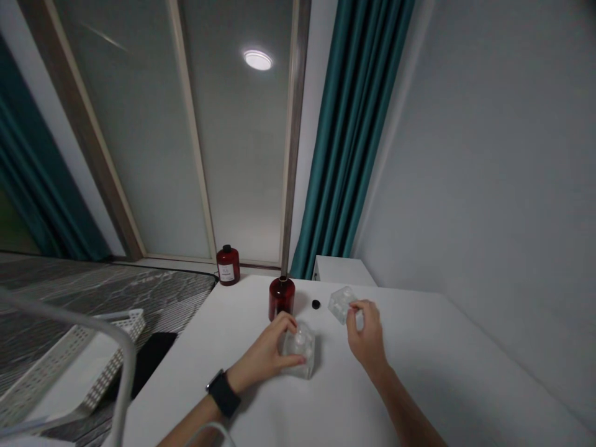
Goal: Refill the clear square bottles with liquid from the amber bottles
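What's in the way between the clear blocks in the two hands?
Nothing visible. Between the right-hand clear block, pinched by the right hand, and the left-hand clear block, gripped by the left hand, only white tabletop shows. The black cap and dark red bottle sit behind that line.

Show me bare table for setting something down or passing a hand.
Bare white tabletop runs right of the right hand toward the wall, and in front of the clear cube clasped by the left hand. Crowded: the back, around the red bottle, black cap and second cube.
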Tool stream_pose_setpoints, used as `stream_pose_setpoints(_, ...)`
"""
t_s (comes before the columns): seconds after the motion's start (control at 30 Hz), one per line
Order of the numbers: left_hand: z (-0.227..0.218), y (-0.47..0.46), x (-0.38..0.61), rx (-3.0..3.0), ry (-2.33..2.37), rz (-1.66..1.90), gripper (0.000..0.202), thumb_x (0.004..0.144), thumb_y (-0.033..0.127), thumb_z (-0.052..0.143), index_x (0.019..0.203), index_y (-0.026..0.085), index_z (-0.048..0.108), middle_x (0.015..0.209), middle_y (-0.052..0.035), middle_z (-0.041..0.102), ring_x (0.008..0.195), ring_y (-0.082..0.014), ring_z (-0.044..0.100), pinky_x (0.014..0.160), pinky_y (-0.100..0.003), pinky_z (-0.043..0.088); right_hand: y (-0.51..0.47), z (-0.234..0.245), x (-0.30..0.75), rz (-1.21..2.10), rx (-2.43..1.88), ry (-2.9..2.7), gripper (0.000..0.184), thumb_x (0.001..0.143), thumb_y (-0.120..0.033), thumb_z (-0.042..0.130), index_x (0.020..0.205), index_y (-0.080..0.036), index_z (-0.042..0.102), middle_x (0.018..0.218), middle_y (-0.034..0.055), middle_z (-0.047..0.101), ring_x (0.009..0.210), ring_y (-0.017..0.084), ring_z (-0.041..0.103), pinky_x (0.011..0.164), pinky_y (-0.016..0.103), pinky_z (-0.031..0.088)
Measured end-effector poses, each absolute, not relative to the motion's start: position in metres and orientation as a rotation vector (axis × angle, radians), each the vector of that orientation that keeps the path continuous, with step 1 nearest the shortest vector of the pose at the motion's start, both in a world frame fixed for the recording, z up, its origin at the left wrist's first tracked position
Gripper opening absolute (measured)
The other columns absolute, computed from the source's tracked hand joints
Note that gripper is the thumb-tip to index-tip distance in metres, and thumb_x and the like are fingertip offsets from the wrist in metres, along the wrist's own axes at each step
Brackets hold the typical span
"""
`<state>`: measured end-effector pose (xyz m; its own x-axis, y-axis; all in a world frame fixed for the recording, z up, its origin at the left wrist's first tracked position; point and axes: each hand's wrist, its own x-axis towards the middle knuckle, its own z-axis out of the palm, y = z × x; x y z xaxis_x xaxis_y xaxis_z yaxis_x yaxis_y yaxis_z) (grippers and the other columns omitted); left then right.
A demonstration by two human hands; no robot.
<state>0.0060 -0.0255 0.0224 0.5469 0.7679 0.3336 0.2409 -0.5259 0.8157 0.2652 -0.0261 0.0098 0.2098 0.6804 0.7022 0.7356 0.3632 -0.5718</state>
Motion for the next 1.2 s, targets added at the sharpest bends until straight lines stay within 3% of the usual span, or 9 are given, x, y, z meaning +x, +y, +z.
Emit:
stream_pose_setpoints(0.13,0.02,-0.023,0.002,2.042,0.824,0.87,0.042,0.07,0.028,0.082,0.098,0.021,0.051,0.114,-0.0067,0.057,0.107,-0.0252,0.056,0.094,-0.037,0.045,-0.042,0.002,0.226,0.148,-1.182,-1.634,0.025,0.085,-0.014,0.041,0.104,-0.024,0.053,0.08,0.0013,0.057,0.077,0.02,0.057,0.075,0.033,0.048)
stream_pose_setpoints(0.23,0.013,-0.022,0.001,1.974,0.899,0.858,0.056,0.066,0.024,0.083,0.109,0.021,0.048,0.111,-0.0058,0.059,0.103,-0.0246,0.057,0.091,-0.037,0.047,-0.052,-0.005,0.204,0.405,-1.065,-1.646,0.051,0.075,-0.009,0.044,0.123,-0.022,0.046,0.09,0.0017,0.057,0.086,0.02,0.057,0.086,0.035,0.048)
stream_pose_setpoints(0.3,0.01,-0.022,0.002,1.967,0.926,0.864,0.058,0.065,0.022,0.083,0.111,0.02,0.048,0.11,-0.0056,0.059,0.102,-0.0246,0.058,0.09,-0.037,0.047,-0.057,-0.007,0.195,0.545,-1.053,-1.635,0.059,0.075,-0.012,0.049,0.132,-0.021,0.041,0.099,0.0036,0.056,0.094,0.021,0.056,0.094,0.039,0.045)
stream_pose_setpoints(0.47,0.006,-0.024,0.005,1.991,0.935,0.878,0.052,0.068,0.024,0.081,0.11,0.02,0.05,0.111,-0.0058,0.061,0.103,-0.0252,0.058,0.09,-0.037,0.046,-0.058,-0.004,0.187,0.779,-1.065,-1.556,0.062,0.08,-0.023,0.057,0.138,-0.022,0.036,0.104,0.005,0.06,0.099,0.022,0.06,0.097,0.041,0.045)
stream_pose_setpoints(0.73,0.009,-0.021,0.006,1.971,1.004,0.828,0.066,0.059,0.032,0.09,0.11,0.019,0.051,0.111,-0.0067,0.062,0.099,-0.0268,0.058,0.087,-0.038,0.045,-0.047,-0.001,0.195,0.797,-1.141,-1.505,0.073,0.069,-0.02,0.069,0.137,-0.024,0.043,0.105,0.0033,0.061,0.102,0.023,0.059,0.101,0.042,0.043)
stream_pose_setpoints(0.87,0.017,-0.023,0.006,1.982,1.038,0.785,0.061,0.061,0.03,0.088,0.108,0.019,0.051,0.109,-0.0062,0.063,0.098,-0.0267,0.058,0.087,-0.037,0.045,-0.046,0.001,0.201,0.779,-1.041,-1.583,0.072,0.076,-0.023,0.065,0.142,-0.023,0.037,0.093,0.0002,0.058,0.094,0.021,0.059,0.101,0.042,0.042)
stream_pose_setpoints(1.0,0.02,-0.024,0.007,1.965,1.023,0.768,0.057,0.062,0.029,0.086,0.106,0.019,0.052,0.108,-0.0055,0.064,0.099,-0.0262,0.059,0.089,-0.037,0.045,-0.05,0.002,0.199,0.868,-0.929,-1.614,0.069,0.084,-0.027,0.059,0.146,-0.024,0.03,0.103,0.0042,0.063,0.101,0.022,0.062,0.1,0.042,0.042)
stream_pose_setpoints(1.1,0.018,-0.024,0.007,1.971,1.017,0.773,0.055,0.063,0.029,0.085,0.107,0.02,0.051,0.11,-0.0058,0.064,0.099,-0.0261,0.059,0.088,-0.036,0.045,-0.052,0.003,0.193,0.979,-0.93,-1.596,0.072,0.083,-0.025,0.059,0.148,-0.024,0.028,0.111,0.0058,0.064,0.107,0.023,0.062,0.102,0.042,0.042)
stream_pose_setpoints(1.2,0.016,-0.023,0.006,1.979,1.023,0.772,0.057,0.064,0.029,0.085,0.108,0.019,0.05,0.109,-0.0058,0.063,0.098,-0.0257,0.058,0.087,-0.036,0.045,-0.054,0.003,0.19,0.899,-1.077,-1.559,0.072,0.076,-0.021,0.063,0.144,-0.024,0.037,0.111,0.0052,0.061,0.106,0.023,0.059,0.103,0.044,0.041)
